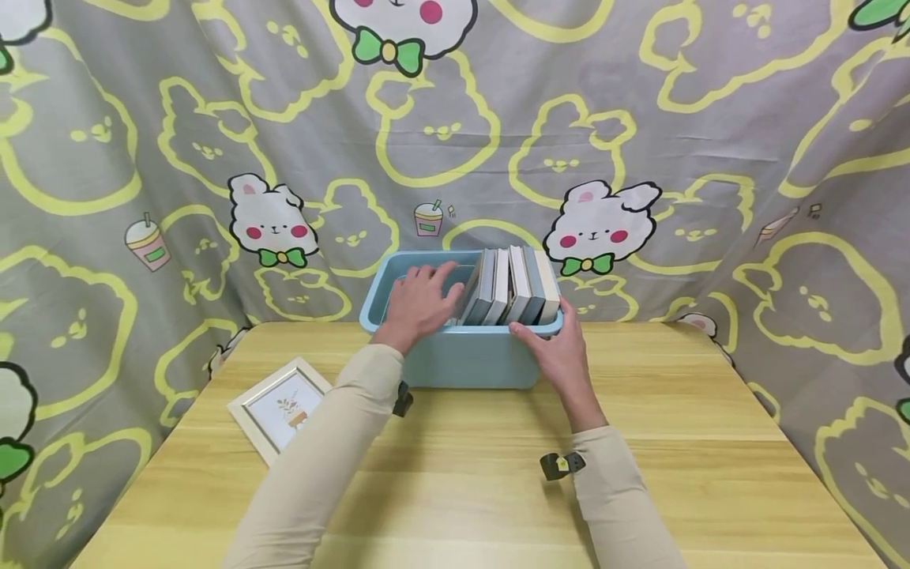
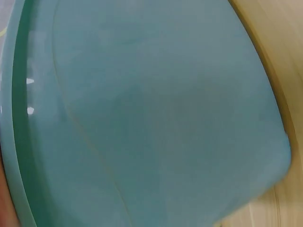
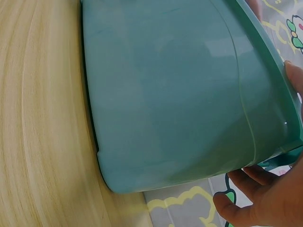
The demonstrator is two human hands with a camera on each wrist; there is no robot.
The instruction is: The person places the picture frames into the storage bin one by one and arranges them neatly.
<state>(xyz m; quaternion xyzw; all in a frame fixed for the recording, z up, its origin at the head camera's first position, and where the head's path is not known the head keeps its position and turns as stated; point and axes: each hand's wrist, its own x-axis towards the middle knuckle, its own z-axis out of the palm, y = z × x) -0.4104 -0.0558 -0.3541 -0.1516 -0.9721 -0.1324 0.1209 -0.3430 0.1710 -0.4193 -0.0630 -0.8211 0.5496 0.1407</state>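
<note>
A light blue plastic bin (image 1: 469, 359) stands at the far side of the table. Several books (image 1: 522, 280) with grey-blue, white and cream covers are upright, leaning slightly, in its right half. Over the bin's left half is my left hand (image 1: 421, 304), reaching across the front rim with fingers spread beside the leftmost book; nothing shows in its grasp. My right hand (image 1: 565, 352) grips the bin's right front corner, thumb on the rim. In the right wrist view, its fingers (image 3: 246, 184) lie against the end wall. Only the bin's front wall (image 2: 156, 113) fills the left wrist view.
A cream picture frame (image 1: 253, 432) with a potted-plant print lies on the wooden table (image 1: 469, 490) at left, partly behind my left sleeve. A grey patterned curtain (image 1: 490, 174) hangs close behind the bin and along both sides.
</note>
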